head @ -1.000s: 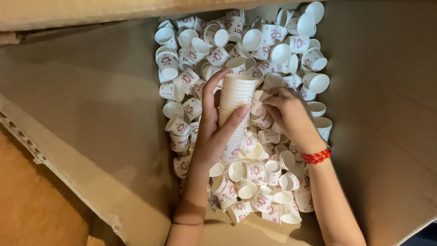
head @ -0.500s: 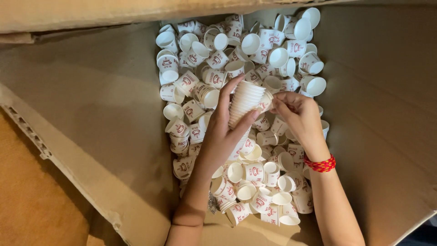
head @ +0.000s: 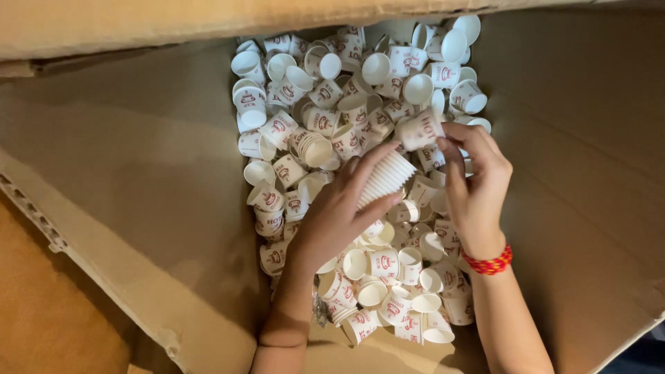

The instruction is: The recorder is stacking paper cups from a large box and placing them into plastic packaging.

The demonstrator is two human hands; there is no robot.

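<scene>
Inside a large brown cardboard box [head: 138,180] heaped with small white paper cups [head: 332,97], the left hand [head: 339,215] clasps a ribbed nested cup stack [head: 385,178]; the right hand [head: 478,183] pinches a single printed cup [head: 420,129] at its far end.

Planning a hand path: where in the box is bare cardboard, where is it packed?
Bare: box wall left of the loose cups, and the wall to their right. Crowded: the middle, where left hand grips a cup stack and right hand holds one cup.

left hand [head: 337,215] grips cup stack [head: 385,179] | right hand [head: 476,185] holds single cup [head: 420,129] (over loose cups [head: 325,90])
</scene>
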